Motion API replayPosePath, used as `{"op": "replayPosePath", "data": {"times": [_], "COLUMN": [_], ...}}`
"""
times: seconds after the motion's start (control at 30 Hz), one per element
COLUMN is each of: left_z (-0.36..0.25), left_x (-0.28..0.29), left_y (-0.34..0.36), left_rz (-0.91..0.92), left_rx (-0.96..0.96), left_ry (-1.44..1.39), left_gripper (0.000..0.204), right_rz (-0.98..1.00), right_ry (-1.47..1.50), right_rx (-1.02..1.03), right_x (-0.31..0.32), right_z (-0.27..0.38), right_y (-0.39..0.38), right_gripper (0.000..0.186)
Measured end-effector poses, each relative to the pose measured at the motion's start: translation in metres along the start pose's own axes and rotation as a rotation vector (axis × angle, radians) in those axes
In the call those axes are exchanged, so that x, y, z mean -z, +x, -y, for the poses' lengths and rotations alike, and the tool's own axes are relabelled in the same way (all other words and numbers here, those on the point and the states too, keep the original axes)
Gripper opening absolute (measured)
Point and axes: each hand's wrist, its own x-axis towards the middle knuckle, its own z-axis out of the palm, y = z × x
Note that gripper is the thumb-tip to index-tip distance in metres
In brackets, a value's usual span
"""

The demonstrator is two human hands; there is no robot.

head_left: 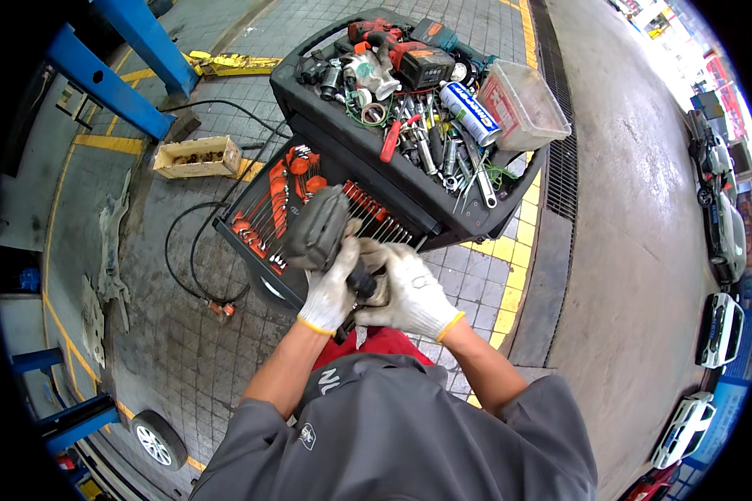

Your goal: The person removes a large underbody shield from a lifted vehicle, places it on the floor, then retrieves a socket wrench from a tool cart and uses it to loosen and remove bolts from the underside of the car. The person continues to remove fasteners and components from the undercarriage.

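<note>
White-knit-gloved left hand grasps a bulky dark-grey power tool; matching right hand curls near its black cylindrical nose, grip unclear. Black tool drawer already open; tool not yet set down.

Grey tiled floor, blue posts

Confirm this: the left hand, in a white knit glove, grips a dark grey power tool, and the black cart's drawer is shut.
Not shut: the head view shows the drawer pulled open; the white-gloved left hand does grip the dark grey power tool.
</note>
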Motion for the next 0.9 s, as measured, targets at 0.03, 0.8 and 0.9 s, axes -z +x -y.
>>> {"op": "replayPosePath", "data": {"times": [0.03,0.8,0.9], "left_z": [-0.001,0.063,0.057], "left_x": [-0.010,-0.119,-0.128], "left_y": [0.012,0.143,0.117], "left_rz": [0.051,0.187,0.296], "left_rx": [0.026,0.037,0.047], "left_ry": [-0.024,0.405,0.655], "left_gripper": [0.057,0.047,0.047], "right_rz": [-0.002,-0.262,-0.188], "right_ry": [-0.046,-0.407,-0.205], "right_rx": [-0.004,-0.099,-0.311], "right_x": [0.008,0.119,0.116], "right_z": [-0.009,-0.066,-0.057], "right_y": [-0.004,-0.011,-0.019], "right_gripper": [0.110,0.087,0.089]}}
